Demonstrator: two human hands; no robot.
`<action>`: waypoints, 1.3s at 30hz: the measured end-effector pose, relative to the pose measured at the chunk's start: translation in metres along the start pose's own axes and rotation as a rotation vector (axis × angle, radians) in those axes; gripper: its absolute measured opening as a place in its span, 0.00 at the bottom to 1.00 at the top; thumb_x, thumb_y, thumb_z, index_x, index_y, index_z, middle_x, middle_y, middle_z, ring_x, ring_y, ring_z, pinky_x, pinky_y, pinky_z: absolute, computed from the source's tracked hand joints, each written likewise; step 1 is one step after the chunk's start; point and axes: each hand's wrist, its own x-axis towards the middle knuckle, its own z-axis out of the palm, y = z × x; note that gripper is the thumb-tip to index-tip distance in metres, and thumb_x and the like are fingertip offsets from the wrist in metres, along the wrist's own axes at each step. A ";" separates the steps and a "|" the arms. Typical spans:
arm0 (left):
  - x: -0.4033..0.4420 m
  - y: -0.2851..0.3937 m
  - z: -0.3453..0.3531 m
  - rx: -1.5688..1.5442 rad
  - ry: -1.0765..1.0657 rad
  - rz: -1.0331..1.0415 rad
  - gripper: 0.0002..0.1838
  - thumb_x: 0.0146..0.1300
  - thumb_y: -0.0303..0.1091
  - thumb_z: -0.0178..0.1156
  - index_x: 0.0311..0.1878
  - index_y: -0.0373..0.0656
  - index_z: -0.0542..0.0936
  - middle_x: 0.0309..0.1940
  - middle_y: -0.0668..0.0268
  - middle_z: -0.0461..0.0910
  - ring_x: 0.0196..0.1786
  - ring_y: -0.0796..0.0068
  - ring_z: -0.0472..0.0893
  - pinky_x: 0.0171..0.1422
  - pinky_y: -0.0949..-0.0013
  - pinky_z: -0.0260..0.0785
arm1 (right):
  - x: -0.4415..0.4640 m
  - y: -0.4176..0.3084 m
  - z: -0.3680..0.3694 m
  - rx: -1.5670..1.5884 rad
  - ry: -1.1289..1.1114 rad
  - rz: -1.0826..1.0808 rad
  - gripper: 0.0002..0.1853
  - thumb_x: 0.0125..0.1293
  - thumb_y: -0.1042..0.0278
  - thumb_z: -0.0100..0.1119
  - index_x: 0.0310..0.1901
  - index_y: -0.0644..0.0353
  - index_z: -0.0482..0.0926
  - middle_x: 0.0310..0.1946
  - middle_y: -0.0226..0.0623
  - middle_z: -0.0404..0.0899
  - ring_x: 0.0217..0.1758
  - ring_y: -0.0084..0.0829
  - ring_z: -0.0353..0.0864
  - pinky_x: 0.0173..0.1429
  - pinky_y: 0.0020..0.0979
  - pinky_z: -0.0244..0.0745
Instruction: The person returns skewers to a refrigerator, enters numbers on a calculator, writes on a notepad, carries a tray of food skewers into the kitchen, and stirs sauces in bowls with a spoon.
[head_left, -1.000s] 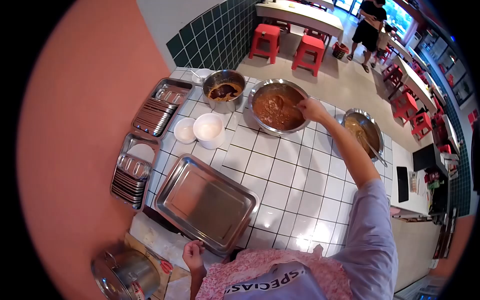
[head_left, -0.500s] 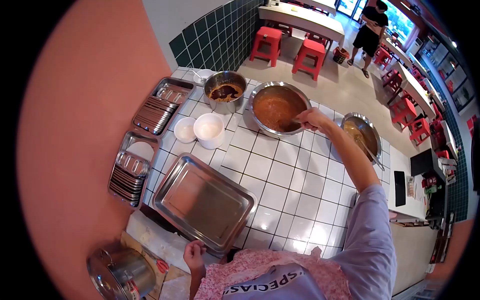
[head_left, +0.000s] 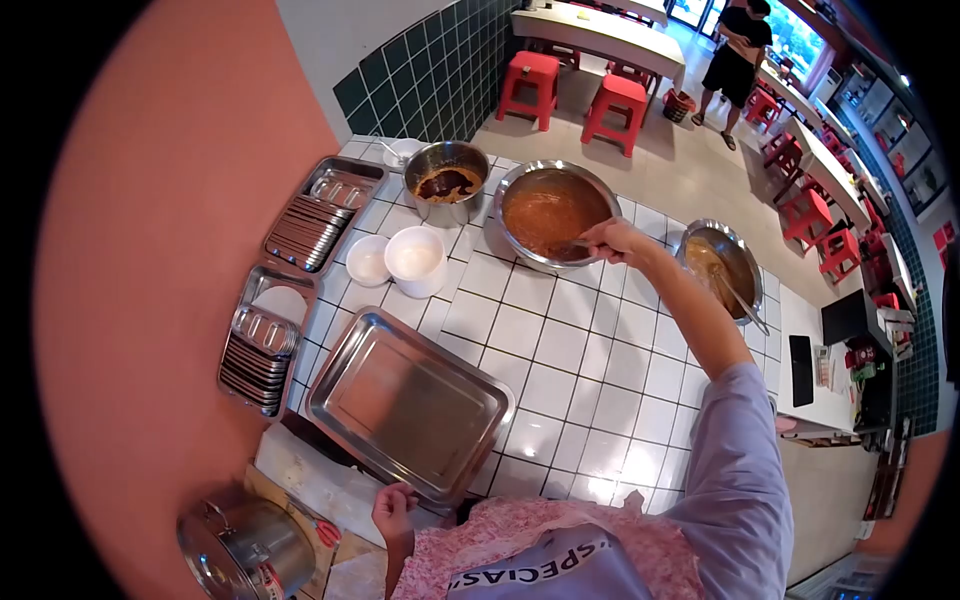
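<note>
Over the near right rim of a steel bowl of reddish-brown sauce [head_left: 555, 210], my right hand [head_left: 615, 242] is closed round the handle of a utensil whose far end dips into the sauce. My left hand [head_left: 396, 508] rests by the near edge of a large steel tray [head_left: 410, 400], its fingers curled; whether it grips anything is too small to tell. Left of the sauce bowl stands a steel pot [head_left: 447, 183] with dark sauce inside. Two white tubs [head_left: 416, 262] sit nearer. Another bowl [head_left: 720, 270] at the right holds a brownish mixture and a ladle.
Stacked small steel trays [head_left: 305, 232] line the left wall. A lidded pot [head_left: 245, 550] and red scissors [head_left: 327, 532] are at the lower left. Beyond the tiled counter [head_left: 570, 345] are red stools [head_left: 615, 112], tables and a standing person [head_left: 738, 70].
My right hand has moved from the bowl's right side to its near right rim, and the utensil has shifted in the sauce. My left hand stays near the tray. A small figure beside the person is gone.
</note>
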 end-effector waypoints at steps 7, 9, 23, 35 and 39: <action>0.001 0.002 -0.004 -0.015 0.058 -0.051 0.08 0.68 0.32 0.50 0.39 0.39 0.76 0.31 0.66 0.79 0.28 0.82 0.75 0.35 0.78 0.69 | 0.016 -0.016 -0.023 -0.860 0.321 -0.413 0.11 0.55 0.68 0.54 0.37 0.62 0.82 0.29 0.47 0.81 0.32 0.40 0.82 0.34 0.38 0.75; 0.002 0.004 -0.002 -0.025 0.058 -0.047 0.08 0.68 0.32 0.50 0.39 0.39 0.76 0.31 0.66 0.79 0.28 0.82 0.75 0.35 0.78 0.69 | 0.013 -0.015 -0.006 -1.018 0.475 -0.374 0.12 0.55 0.65 0.54 0.39 0.57 0.82 0.37 0.47 0.81 0.44 0.44 0.80 0.48 0.41 0.74; -0.004 0.004 -0.002 -0.011 0.059 -0.038 0.08 0.68 0.31 0.50 0.40 0.38 0.76 0.31 0.66 0.79 0.28 0.81 0.74 0.35 0.78 0.68 | -0.037 0.003 0.007 -1.519 0.201 -0.748 0.16 0.55 0.72 0.51 0.45 0.48 0.79 0.38 0.36 0.80 0.39 0.37 0.82 0.39 0.39 0.77; 0.003 0.010 0.001 0.009 -0.007 0.022 0.07 0.68 0.31 0.49 0.40 0.38 0.75 0.31 0.66 0.79 0.29 0.81 0.75 0.36 0.77 0.69 | -0.006 0.008 0.013 -1.546 0.413 -0.703 0.07 0.54 0.72 0.51 0.29 0.55 0.81 0.34 0.39 0.78 0.38 0.38 0.82 0.40 0.37 0.76; -0.004 0.002 -0.006 -0.018 0.035 -0.013 0.08 0.68 0.32 0.50 0.41 0.38 0.75 0.32 0.65 0.79 0.29 0.81 0.75 0.36 0.77 0.70 | 0.034 0.007 -0.001 -1.601 0.544 -0.837 0.08 0.56 0.71 0.50 0.30 0.56 0.81 0.36 0.40 0.78 0.36 0.36 0.82 0.37 0.36 0.77</action>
